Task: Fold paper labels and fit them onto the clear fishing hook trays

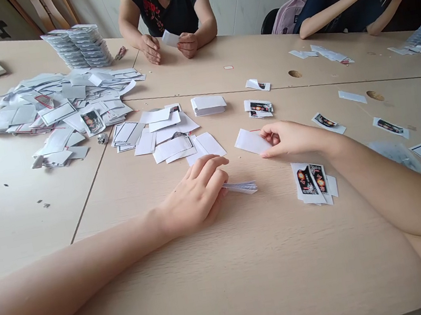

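Your right hand [287, 138] lies on the table [371, 265], its fingertips together and pinching the right end of a blank white card [251, 141], which sits just left of the hand. Your left hand [195, 197] rests near it, fingers curled together over a thin sheaf of white slips [241, 187] that pokes out to the right past the fingertips. The thumb is hidden, so you can't tell how it bears on them. Beyond your hands lie loose white sheets [169, 137] and a squared stack of cards [208, 104]. Just below your right hand sit overlapping printed cards [312, 183]. A large heap of paper offcuts [53, 100] spreads to the left, with stacked packs [77, 48] behind it. Across the table, a co-worker's hands [188, 45] hold a small white card [171, 38] between them.
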`<state>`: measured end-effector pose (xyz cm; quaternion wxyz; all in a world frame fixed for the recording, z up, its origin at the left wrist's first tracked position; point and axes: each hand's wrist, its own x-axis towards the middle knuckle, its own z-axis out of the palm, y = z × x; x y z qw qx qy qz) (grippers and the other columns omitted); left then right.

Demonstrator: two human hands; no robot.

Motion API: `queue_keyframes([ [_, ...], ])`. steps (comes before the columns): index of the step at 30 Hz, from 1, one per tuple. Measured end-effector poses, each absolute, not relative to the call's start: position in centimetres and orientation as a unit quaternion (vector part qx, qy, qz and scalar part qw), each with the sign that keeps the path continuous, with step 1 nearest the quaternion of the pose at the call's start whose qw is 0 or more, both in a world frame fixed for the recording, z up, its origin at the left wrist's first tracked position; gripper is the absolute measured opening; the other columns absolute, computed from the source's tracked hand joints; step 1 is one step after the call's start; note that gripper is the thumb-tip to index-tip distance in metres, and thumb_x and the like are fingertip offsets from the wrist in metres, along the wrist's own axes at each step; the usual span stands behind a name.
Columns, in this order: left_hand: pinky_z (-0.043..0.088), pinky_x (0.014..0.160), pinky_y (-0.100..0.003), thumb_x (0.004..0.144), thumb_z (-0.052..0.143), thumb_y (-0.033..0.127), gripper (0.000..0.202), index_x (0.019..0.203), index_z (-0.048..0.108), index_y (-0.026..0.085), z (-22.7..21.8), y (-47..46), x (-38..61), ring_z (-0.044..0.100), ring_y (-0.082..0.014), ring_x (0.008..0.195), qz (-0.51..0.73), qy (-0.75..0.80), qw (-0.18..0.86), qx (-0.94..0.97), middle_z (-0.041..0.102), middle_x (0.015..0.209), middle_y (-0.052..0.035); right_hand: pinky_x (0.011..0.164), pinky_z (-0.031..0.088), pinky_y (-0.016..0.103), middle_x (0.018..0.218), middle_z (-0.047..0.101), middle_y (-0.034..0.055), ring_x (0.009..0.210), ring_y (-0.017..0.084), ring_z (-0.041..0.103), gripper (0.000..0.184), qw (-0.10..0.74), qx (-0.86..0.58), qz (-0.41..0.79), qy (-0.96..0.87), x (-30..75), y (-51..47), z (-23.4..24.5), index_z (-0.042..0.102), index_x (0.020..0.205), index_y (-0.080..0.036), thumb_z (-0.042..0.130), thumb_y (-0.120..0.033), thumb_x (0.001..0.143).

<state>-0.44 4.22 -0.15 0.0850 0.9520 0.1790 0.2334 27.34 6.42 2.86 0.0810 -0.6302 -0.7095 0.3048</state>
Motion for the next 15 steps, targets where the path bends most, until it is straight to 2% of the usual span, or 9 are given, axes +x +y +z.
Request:
queue_keyframes([
  [4,0.039,0.1,-0.055,0.086,0.043,0.009,0.01,0.093,0.042,0.016,-0.2,4.3,-0.5,0.026,-0.0333,0.135,0.226,0.173,0.065,0.956,0.036,0.14,-0.0211,0.06,0.037,0.028,0.081,0.057,0.0021,0.067,0.015,0.05,0.02,0.114,-0.581,0.254,-0.765,24.9,4.6,3.2,0.053,0.078,-0.019,0.062,-0.036,0.073],
  [7,0.035,0.103,-0.054,0.086,0.042,0.008,0.012,0.096,0.042,0.015,-0.3,4.3,-0.6,0.017,-0.034,0.139,0.22,0.171,0.057,0.959,0.032,0.143,-0.02,0.059,0.034,0.026,0.076,0.052,0.001,0.064,0.012,0.046,0.01,0.073,-0.472,0.253,-0.842,22.5,2.9,3.1,0.047,0.071,-0.018,0.054,-0.021,0.078],
  [9,0.036,0.101,-0.052,0.086,0.043,0.009,0.015,0.099,0.043,0.015,-0.2,4.3,-0.5,0.023,-0.0331,0.137,0.221,0.172,0.058,0.958,0.042,0.136,-0.0181,0.059,0.034,0.024,0.078,0.051,0.001,0.064,0.011,0.045,0.009,0.053,-0.396,0.285,-0.871,21.6,2.2,3.0,0.046,0.073,-0.018,0.047,-0.011,0.078],
  [11,0.04,0.095,-0.048,0.086,0.043,0.01,0.014,0.099,0.045,0.016,-0.2,4.3,-0.4,0.037,-0.0305,0.125,0.219,0.172,0.062,0.958,0.053,0.12,-0.0147,0.058,0.035,0.023,0.077,0.05,0.0007,0.065,0.011,0.045,0.013,0.051,-0.361,0.313,-0.877,21.5,2.0,3.1,0.047,0.075,-0.019,0.044,-0.006,0.077],
  [13,0.042,0.086,-0.043,0.087,0.043,0.012,0.011,0.096,0.046,0.016,-0.1,4.3,-0.4,0.048,-0.0262,0.107,0.213,0.175,0.062,0.959,0.058,0.104,-0.0116,0.058,0.035,0.023,0.077,0.05,0.0004,0.066,0.011,0.045,0.012,0.042,-0.357,0.339,-0.869,22.2,2.2,3.6,0.049,0.077,-0.019,0.047,-0.007,0.078],
  [15,0.042,0.079,-0.039,0.088,0.042,0.013,0.008,0.094,0.046,0.016,-0.1,4.3,-0.4,0.049,-0.0224,0.091,0.202,0.18,0.061,0.961,0.058,0.094,-0.0099,0.057,0.038,0.022,0.081,0.052,0.0006,0.067,0.011,0.047,0.007,-0.001,-0.35,0.392,-0.851,23.2,2.8,4.2,0.054,0.086,-0.019,0.056,-0.017,0.079],
])
